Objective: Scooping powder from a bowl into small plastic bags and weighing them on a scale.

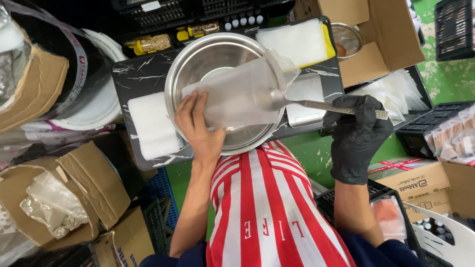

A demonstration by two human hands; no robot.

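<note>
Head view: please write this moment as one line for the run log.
left hand: holds clear plastic bag over steel bowl | right hand, black glove: holds metal spoon, tip in bag mouth | bowl on dark marble-pattern tray

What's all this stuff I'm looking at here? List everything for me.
Steel bowl: one, silver, centre of the tray.
Tray: one, black marbled, under the bowl.
Plastic bag: one, translucent, held over the bowl.
Spoon: one, metal, its bowl inside the bag's mouth.
White pads: two or more, on the tray's left and back right.
Cardboard boxes: several, brown, around the edges.
Crates: several, dark, right and rear.
Apron: one, red and white stripes.
Left hand: bare, holding the bag.
Right hand: black glove, holding the spoon.
</note>
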